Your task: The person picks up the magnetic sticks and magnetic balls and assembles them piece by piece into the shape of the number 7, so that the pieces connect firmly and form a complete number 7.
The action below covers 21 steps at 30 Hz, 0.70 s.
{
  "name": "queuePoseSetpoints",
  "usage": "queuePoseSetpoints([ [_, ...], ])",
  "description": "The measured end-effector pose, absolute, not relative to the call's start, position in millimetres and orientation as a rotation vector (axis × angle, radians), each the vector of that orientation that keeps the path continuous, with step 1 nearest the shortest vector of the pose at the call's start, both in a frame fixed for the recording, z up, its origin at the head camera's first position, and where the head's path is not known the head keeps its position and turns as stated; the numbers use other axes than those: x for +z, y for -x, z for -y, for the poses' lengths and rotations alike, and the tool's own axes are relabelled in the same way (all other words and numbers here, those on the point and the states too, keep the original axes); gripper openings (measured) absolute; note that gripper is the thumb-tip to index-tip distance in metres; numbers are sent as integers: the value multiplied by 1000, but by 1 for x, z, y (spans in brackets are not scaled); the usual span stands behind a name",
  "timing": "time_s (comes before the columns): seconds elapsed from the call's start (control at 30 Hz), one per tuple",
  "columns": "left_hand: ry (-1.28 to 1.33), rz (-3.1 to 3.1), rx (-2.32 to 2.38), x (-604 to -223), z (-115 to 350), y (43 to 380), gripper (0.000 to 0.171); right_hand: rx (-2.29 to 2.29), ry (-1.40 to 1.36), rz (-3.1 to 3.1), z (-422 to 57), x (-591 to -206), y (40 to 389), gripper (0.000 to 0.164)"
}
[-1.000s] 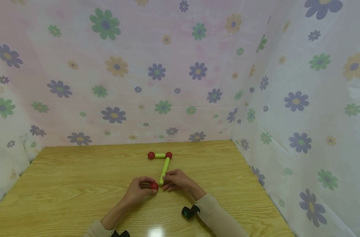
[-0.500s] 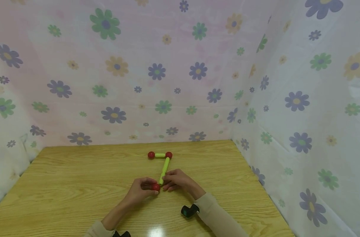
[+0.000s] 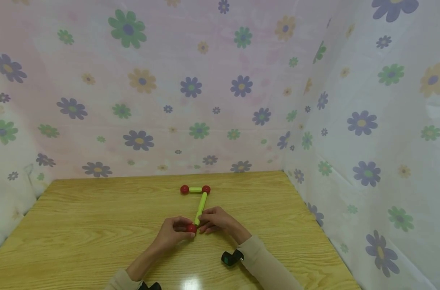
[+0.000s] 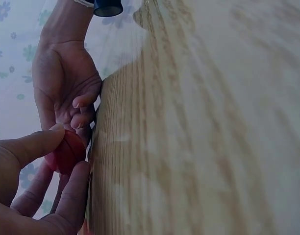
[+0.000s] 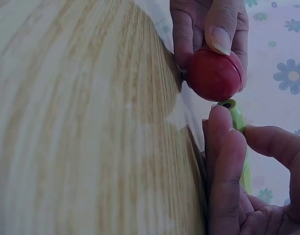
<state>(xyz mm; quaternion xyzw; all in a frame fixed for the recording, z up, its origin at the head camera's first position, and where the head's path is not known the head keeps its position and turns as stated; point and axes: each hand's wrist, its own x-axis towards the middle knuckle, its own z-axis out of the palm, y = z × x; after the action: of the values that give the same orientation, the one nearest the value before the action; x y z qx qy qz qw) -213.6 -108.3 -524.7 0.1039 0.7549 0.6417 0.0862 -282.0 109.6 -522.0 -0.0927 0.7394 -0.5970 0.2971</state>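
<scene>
My left hand (image 3: 170, 234) pinches a red ball (image 3: 191, 228) between thumb and fingers, low over the wooden table. My right hand (image 3: 221, 221) pinches the near end of a long yellow-green rod (image 3: 202, 203). In the right wrist view, the red ball (image 5: 215, 76) is at the rod's open end (image 5: 230, 104) and seems to touch it. The rod's far end meets a second red ball (image 3: 206, 189). From there a short yellow-green rod (image 3: 195, 190) runs left to a third red ball (image 3: 184, 189). In the left wrist view, fingers partly cover the held ball (image 4: 67, 152).
The wooden table (image 3: 96, 225) extends on both sides of the hands. Flower-patterned cloth (image 3: 169, 121) hangs behind it and along the sides. A black device (image 3: 232, 257) sits at the right wrist, and part of another (image 3: 149, 286) shows by the left sleeve.
My left hand has brought its red ball slightly right, closing the small gap to the rod's near end. The right hand and the far pieces have hardly moved.
</scene>
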Motion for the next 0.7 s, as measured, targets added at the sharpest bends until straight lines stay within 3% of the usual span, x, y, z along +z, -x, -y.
queuePoseSetpoints([
  [0.7,-276,-2283,1921,-526,103,212,39,-1592,257,-1978,-110,-521,281,26],
])
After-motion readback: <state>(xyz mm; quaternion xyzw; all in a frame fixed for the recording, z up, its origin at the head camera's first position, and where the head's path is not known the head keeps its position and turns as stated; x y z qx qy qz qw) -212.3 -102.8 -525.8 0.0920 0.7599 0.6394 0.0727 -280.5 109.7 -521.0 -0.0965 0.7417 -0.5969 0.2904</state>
